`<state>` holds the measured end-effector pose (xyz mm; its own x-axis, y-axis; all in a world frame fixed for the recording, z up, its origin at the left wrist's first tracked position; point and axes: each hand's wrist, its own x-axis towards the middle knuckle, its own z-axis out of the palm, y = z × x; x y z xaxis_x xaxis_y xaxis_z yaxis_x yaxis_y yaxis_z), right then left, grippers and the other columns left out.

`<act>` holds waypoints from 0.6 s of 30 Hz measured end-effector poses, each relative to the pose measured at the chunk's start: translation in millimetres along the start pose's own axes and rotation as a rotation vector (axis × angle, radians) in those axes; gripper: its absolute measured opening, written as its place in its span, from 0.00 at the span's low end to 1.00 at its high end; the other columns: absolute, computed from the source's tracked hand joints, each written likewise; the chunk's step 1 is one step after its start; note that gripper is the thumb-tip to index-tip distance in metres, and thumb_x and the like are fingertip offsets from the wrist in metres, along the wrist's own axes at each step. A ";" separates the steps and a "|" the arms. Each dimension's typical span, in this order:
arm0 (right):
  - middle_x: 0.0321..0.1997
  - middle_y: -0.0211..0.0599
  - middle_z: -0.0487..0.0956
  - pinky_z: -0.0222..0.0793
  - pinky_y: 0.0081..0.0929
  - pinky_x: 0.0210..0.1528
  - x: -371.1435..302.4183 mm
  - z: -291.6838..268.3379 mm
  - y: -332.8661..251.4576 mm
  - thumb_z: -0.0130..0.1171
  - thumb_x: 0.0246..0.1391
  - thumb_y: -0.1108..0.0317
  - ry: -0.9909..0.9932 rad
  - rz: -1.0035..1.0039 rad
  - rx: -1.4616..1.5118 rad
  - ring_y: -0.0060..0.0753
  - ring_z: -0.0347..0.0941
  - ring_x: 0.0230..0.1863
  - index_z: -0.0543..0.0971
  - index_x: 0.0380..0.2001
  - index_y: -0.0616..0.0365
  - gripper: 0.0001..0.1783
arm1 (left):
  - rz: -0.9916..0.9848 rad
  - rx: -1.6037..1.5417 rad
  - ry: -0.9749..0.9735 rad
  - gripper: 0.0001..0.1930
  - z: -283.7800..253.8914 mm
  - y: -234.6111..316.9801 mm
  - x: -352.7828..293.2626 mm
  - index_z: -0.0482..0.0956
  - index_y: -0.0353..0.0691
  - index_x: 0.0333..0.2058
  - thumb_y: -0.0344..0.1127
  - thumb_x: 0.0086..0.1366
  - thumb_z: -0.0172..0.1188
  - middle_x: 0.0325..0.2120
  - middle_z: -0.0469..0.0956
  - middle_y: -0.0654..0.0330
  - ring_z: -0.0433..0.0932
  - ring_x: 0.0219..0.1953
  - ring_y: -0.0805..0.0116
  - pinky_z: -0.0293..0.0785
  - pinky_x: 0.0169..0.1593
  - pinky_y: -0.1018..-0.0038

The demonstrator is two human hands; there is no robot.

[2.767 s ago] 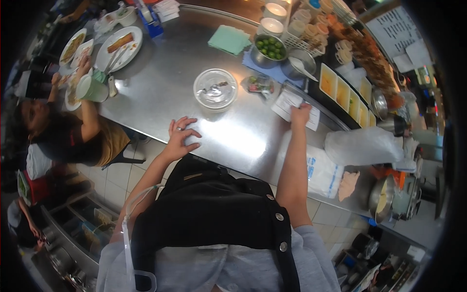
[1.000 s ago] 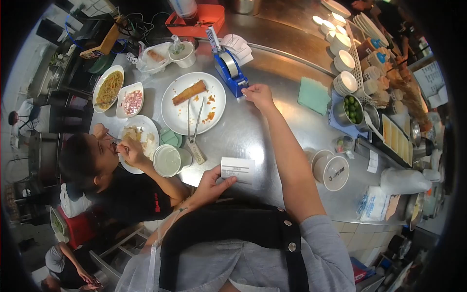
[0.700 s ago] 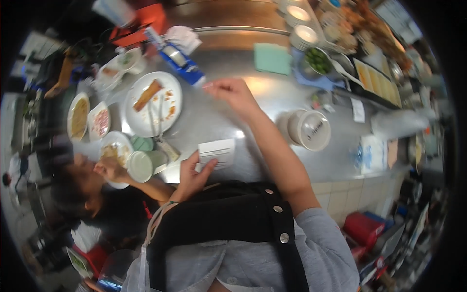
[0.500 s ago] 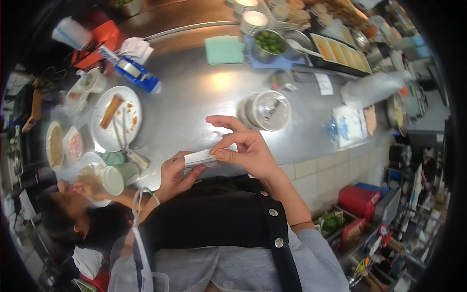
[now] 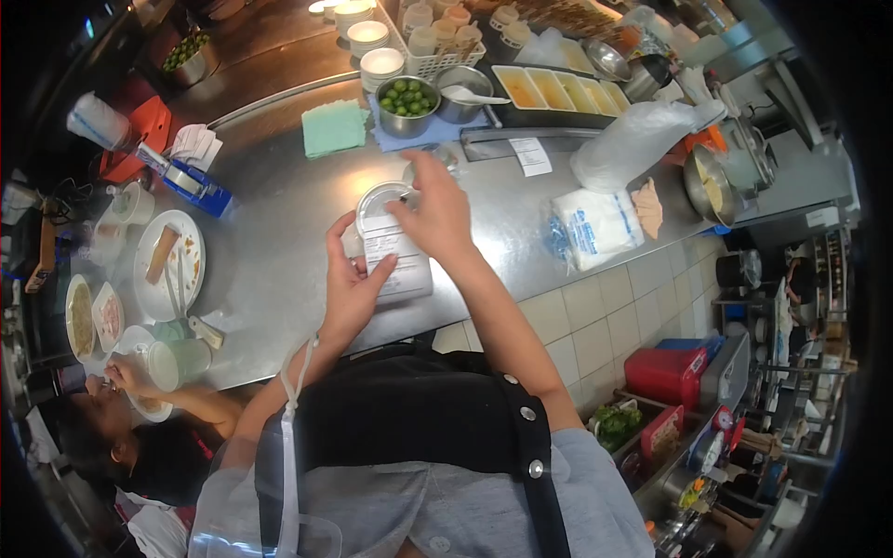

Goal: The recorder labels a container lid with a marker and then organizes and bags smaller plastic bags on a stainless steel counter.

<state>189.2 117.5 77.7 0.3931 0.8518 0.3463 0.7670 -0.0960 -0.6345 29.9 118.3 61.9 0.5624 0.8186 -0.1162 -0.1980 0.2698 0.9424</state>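
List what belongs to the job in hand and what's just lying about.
In the job: left hand, right hand, printed slip, lidded container; likely the tape dispenser.

Lying about: bowl of green fruit, green stack, white plastic packet.

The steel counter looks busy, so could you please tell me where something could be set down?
Bare steel shows between the blue tape dispenser and the left hand, and between the right hand and the white plastic packet. The left end is crowded with plates and tongs.
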 end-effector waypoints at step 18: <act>0.53 0.48 0.64 0.71 0.44 0.46 50.1 45.7 172.1 0.61 0.41 0.69 -0.315 -0.080 -0.203 0.58 0.64 0.51 0.73 0.49 0.43 0.27 | -0.176 -0.352 0.327 0.25 -2.5 -107.6 15.2 0.53 0.39 0.61 0.46 0.70 0.39 0.58 0.60 0.47 0.74 0.49 0.49 0.74 0.52 0.58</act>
<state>317.7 167.2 -45.7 0.1774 0.9742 0.1397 0.8860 -0.0963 -0.4536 57.8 103.0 -42.1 0.3424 0.8462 -0.4084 -0.4128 0.5259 0.7436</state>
